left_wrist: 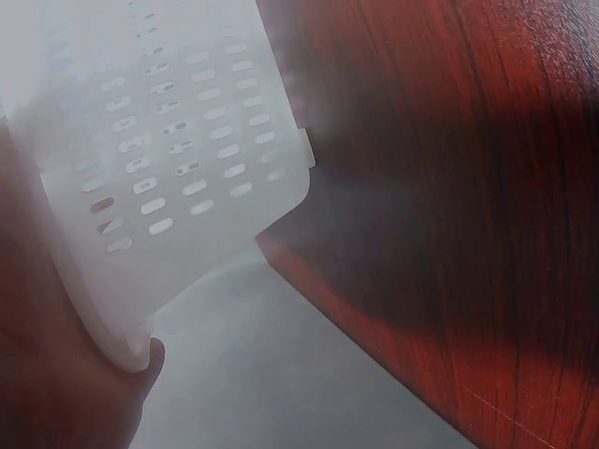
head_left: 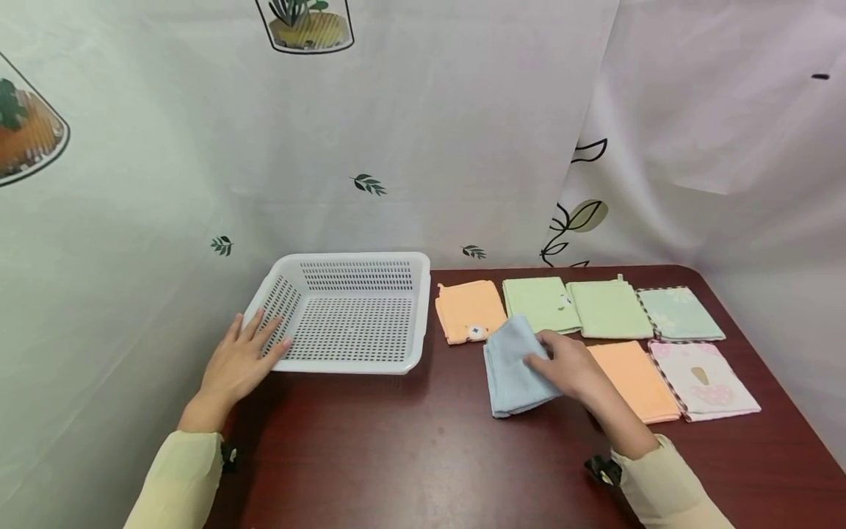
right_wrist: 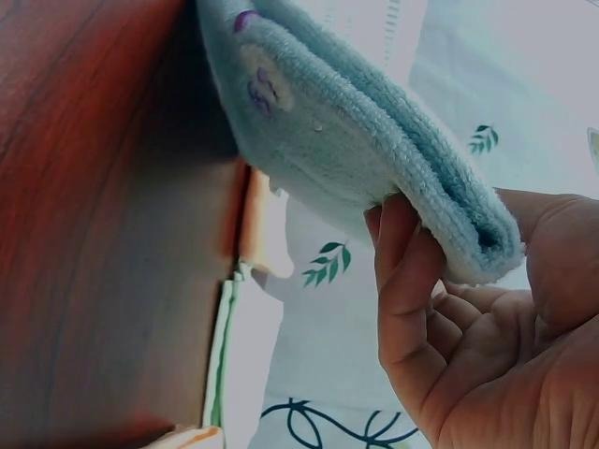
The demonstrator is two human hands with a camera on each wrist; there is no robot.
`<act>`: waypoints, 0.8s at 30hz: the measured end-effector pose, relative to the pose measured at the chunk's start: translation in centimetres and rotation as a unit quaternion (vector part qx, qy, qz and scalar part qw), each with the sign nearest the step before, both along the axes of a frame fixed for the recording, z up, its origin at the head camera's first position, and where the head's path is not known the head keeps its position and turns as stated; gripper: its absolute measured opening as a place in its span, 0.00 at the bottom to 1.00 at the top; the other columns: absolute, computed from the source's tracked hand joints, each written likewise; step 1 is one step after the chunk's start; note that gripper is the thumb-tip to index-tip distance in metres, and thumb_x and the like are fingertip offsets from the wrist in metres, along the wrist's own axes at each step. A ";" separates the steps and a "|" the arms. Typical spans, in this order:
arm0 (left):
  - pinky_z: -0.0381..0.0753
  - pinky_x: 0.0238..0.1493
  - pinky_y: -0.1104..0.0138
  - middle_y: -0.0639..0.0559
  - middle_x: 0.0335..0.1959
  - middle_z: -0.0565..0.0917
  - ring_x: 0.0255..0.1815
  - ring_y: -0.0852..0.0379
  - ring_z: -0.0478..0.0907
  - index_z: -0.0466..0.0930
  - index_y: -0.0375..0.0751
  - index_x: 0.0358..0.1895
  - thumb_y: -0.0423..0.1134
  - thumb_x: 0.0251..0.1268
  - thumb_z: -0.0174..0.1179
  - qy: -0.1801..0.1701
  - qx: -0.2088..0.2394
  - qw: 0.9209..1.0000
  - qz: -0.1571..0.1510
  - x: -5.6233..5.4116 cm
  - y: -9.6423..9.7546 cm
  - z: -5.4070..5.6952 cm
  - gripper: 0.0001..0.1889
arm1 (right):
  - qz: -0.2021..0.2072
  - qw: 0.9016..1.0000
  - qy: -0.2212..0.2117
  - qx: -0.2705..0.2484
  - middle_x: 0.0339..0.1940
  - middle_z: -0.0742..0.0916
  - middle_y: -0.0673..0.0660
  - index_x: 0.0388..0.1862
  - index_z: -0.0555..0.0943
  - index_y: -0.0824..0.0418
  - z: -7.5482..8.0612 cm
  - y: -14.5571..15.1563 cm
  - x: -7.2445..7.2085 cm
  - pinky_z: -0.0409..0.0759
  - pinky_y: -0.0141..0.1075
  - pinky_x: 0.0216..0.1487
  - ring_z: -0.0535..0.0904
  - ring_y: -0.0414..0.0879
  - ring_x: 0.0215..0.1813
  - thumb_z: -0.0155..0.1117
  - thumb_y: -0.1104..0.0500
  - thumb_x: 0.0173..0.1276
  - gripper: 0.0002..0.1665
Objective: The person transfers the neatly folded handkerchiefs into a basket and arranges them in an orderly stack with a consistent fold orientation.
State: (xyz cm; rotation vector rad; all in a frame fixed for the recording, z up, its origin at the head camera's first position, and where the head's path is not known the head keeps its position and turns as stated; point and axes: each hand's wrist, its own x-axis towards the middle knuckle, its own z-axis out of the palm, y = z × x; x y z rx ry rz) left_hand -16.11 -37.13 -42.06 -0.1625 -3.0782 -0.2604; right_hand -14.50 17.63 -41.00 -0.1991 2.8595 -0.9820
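Note:
In the head view my right hand pinches a folded light blue towel by its right side, thumb on one face and fingers on the other. Up close in the right wrist view, the blue towel is plush and layered, with a small purple-and-white patch on one face. The towel is held tilted over the table. My left hand rests on the front left corner of a white plastic basket, its fingers spread across the rim. Slotted holes cover the basket wall in the left wrist view.
Folded towels lie to the right on the dark red wooden table: orange, green, another green, pale green, a second orange and a pink-and-white one. A printed curtain hangs behind the table.

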 end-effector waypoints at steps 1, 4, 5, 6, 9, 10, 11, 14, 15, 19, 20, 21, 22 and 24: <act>0.46 0.73 0.31 0.31 0.81 0.51 0.80 0.25 0.38 0.60 0.41 0.79 0.67 0.77 0.41 -0.001 0.001 1.000 0.001 0.0 0.0 0.0 0.40 | 0.000 1.000 0.001 -0.001 0.33 0.84 0.57 0.49 0.80 0.63 0.1 0.0 0.0 0.74 0.39 0.34 0.77 0.46 0.32 0.67 0.55 0.70 0.15; 0.46 0.73 0.31 0.32 0.81 0.50 0.80 0.25 0.38 0.60 0.41 0.79 0.67 0.77 0.40 -0.002 0.002 1.000 0.000 0.1 0.0 0.0 0.40 | 0.000 1.000 0.008 -0.002 0.34 0.84 0.57 0.48 0.81 0.62 0.4 -0.1 0.1 0.74 0.39 0.34 0.78 0.46 0.33 0.67 0.55 0.70 0.14; 0.46 0.73 0.31 0.32 0.81 0.50 0.80 0.25 0.38 0.60 0.41 0.79 0.67 0.77 0.40 -0.002 0.002 1.000 0.000 0.1 0.0 0.0 0.40 | 0.001 1.000 0.011 -0.002 0.33 0.84 0.56 0.47 0.81 0.62 0.5 -0.2 0.1 0.74 0.39 0.33 0.77 0.46 0.32 0.67 0.55 0.70 0.14; 0.46 0.73 0.31 0.32 0.81 0.50 0.80 0.25 0.38 0.59 0.41 0.79 0.67 0.77 0.41 -0.003 0.003 1.000 0.000 0.1 0.0 0.0 0.40 | 0.001 1.000 0.014 -0.001 0.32 0.83 0.56 0.47 0.80 0.62 0.6 -0.2 0.1 0.73 0.39 0.34 0.77 0.46 0.32 0.68 0.55 0.70 0.13; 0.46 0.73 0.31 0.32 0.81 0.51 0.80 0.24 0.38 0.60 0.41 0.79 0.66 0.77 0.41 0.000 0.004 1.000 0.000 0.1 0.0 0.1 0.40 | 0.002 1.000 0.024 -0.002 0.30 0.82 0.55 0.46 0.80 0.61 0.8 -0.3 0.1 0.72 0.38 0.33 0.76 0.46 0.32 0.67 0.54 0.70 0.13; 0.46 0.73 0.31 0.32 0.81 0.51 0.80 0.24 0.39 0.60 0.41 0.79 0.66 0.77 0.41 0.001 0.004 1.000 0.000 0.1 0.0 0.1 0.40 | 0.003 1.000 0.027 -0.002 0.30 0.82 0.55 0.46 0.80 0.61 1.0 -0.3 0.1 0.72 0.38 0.33 0.76 0.46 0.32 0.67 0.54 0.70 0.13; 0.47 0.72 0.31 0.32 0.81 0.51 0.80 0.24 0.39 0.60 0.41 0.79 0.66 0.77 0.41 0.001 0.004 1.000 0.000 0.1 0.1 0.1 0.40 | 0.002 1.000 0.031 -0.002 0.30 0.82 0.55 0.46 0.80 0.60 1.1 -0.3 0.1 0.72 0.38 0.33 0.76 0.46 0.31 0.67 0.54 0.69 0.13; 0.47 0.72 0.31 0.32 0.81 0.51 0.79 0.24 0.39 0.60 0.41 0.79 0.66 0.77 0.41 0.001 0.007 1.000 0.002 0.2 0.1 0.0 0.40 | 0.002 0.999 0.040 -0.005 0.30 0.83 0.54 0.47 0.81 0.59 1.4 -0.5 0.2 0.73 0.38 0.33 0.77 0.45 0.31 0.67 0.54 0.69 0.13; 0.47 0.72 0.30 0.32 0.81 0.51 0.80 0.24 0.39 0.60 0.41 0.79 0.67 0.77 0.41 0.000 0.008 1.000 0.003 0.2 0.1 0.0 0.40 | 0.002 0.999 0.043 -0.005 0.30 0.83 0.54 0.47 0.81 0.59 1.6 -0.5 0.2 0.73 0.38 0.33 0.76 0.45 0.31 0.67 0.54 0.69 0.13; 0.46 0.72 0.31 0.32 0.81 0.51 0.80 0.24 0.38 0.60 0.41 0.79 0.67 0.77 0.41 0.001 0.009 1.000 0.003 0.2 0.0 0.0 0.40 | 0.004 0.998 0.056 -0.009 0.30 0.83 0.54 0.48 0.81 0.59 2.1 -0.8 0.3 0.73 0.38 0.33 0.77 0.45 0.30 0.67 0.54 0.70 0.13; 0.46 0.72 0.31 0.32 0.81 0.51 0.80 0.24 0.38 0.60 0.41 0.79 0.67 0.77 0.41 0.002 0.009 1.000 0.003 0.3 0.0 0.0 0.40 | 0.004 0.998 0.058 -0.011 0.31 0.84 0.55 0.48 0.81 0.59 2.2 -0.9 0.3 0.73 0.38 0.33 0.77 0.45 0.30 0.67 0.54 0.70 0.13; 0.46 0.72 0.31 0.32 0.81 0.51 0.80 0.24 0.38 0.60 0.41 0.79 0.67 0.77 0.41 0.002 0.009 1.000 0.003 0.3 0.0 0.0 0.40 | 0.004 0.998 0.060 -0.013 0.31 0.84 0.55 0.48 0.80 0.59 2.4 -1.0 0.3 0.74 0.38 0.33 0.77 0.45 0.30 0.67 0.54 0.70 0.13; 0.46 0.72 0.31 0.32 0.81 0.51 0.80 0.24 0.38 0.60 0.41 0.79 0.67 0.77 0.41 0.002 0.009 1.000 0.003 0.3 0.0 0.0 0.40 | 0.004 0.998 0.061 -0.016 0.32 0.85 0.55 0.49 0.80 0.59 2.5 -1.1 0.3 0.74 0.38 0.32 0.78 0.44 0.30 0.67 0.54 0.70 0.14; 0.47 0.72 0.31 0.32 0.81 0.51 0.80 0.24 0.38 0.60 0.41 0.79 0.67 0.77 0.41 0.003 0.008 1.000 0.003 0.3 0.0 -0.1 0.40 | 0.003 0.998 0.065 -0.022 0.33 0.86 0.56 0.49 0.81 0.59 2.8 -1.2 0.3 0.75 0.38 0.32 0.78 0.44 0.30 0.67 0.54 0.70 0.14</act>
